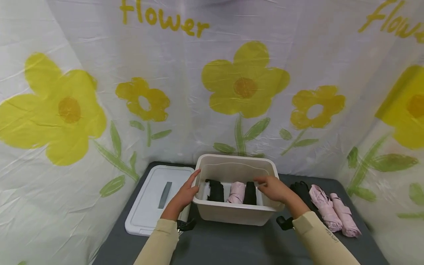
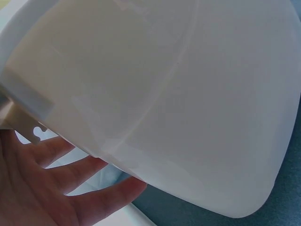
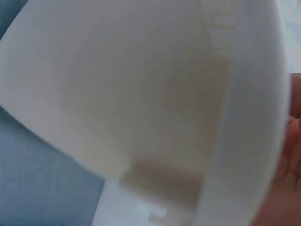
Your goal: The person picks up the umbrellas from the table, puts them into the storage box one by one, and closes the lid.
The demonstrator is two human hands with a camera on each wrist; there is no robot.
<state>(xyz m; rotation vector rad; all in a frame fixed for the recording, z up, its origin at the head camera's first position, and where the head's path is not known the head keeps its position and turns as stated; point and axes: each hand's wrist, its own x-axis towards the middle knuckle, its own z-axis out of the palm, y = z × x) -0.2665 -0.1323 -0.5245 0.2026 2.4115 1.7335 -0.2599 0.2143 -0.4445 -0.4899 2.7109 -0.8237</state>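
A white storage bin [image 1: 232, 215] stands in the middle of the table. Inside it lie a black folded umbrella [image 1: 216, 191], a pink folded umbrella [image 1: 236, 192] and another black folded umbrella [image 1: 250, 193], side by side. My left hand [image 1: 185, 193] is at the bin's left side; in the left wrist view its nearly straight fingers [image 2: 110, 197] touch the bin's outer wall. Reaching over the right rim, my right hand [image 1: 273, 188] has its fingertips inside the bin, close to the right black umbrella. The bin's wall hides most of that hand in the right wrist view.
Left of the bin lies a white lid [image 1: 145, 209] with a grey handle [image 1: 165, 195]. On the right of the dark table [image 1: 228, 244] are a black folded umbrella [image 1: 303, 193] and two pink folded umbrellas [image 1: 326, 209]. A flower-printed curtain [image 1: 185, 129] hangs behind.
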